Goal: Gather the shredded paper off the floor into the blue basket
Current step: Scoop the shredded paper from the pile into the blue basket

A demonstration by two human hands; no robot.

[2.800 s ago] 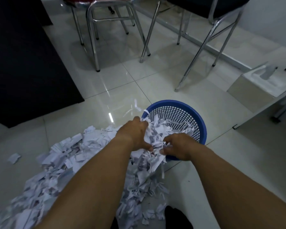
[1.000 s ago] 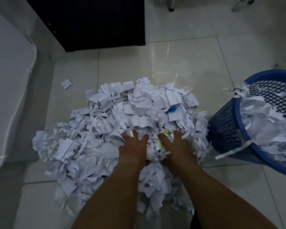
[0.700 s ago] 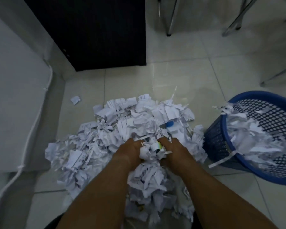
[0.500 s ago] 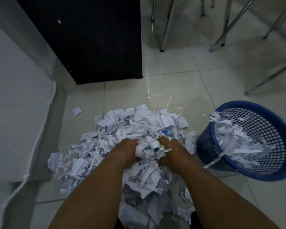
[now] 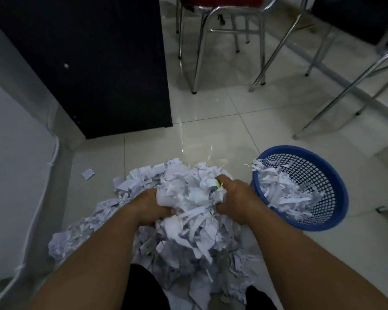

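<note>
Head feed, looking down at a tiled floor (image 5: 211, 135). Dim light.

Left hand (image 5: 152, 204) and right hand (image 5: 238, 198): both clenched, fingers dug in from either side of one clump (image 5: 188, 195) of white strips, pressing it between them. I see loose strips trailing from the clump's underside onto the heap. A small yellow-green bit (image 5: 218, 184) shows at the right hand's fingertips.

Shredded paper (image 5: 143, 175): a wide heap on the floor, directly under and around both forearms, spreading toward the left wall and toward the near edge of the floor in view. One stray scrap (image 5: 87, 174) lies apart, beyond the heap's left side.

Blue basket (image 5: 299, 148): mesh, round, standing upright on the floor just beside the heap's right side, near the right hand. It already has a load of strips (image 5: 285, 193) banked against its near-left wall, some poking over the rim.

Surroundings: black cabinet (image 5: 99, 63) at the far left; chrome-legged chair (image 5: 197, 52) with a red seat beyond it; more chrome legs (image 5: 323, 108) far right. A white cable (image 5: 55, 148) runs along the foot of the left wall.
</note>
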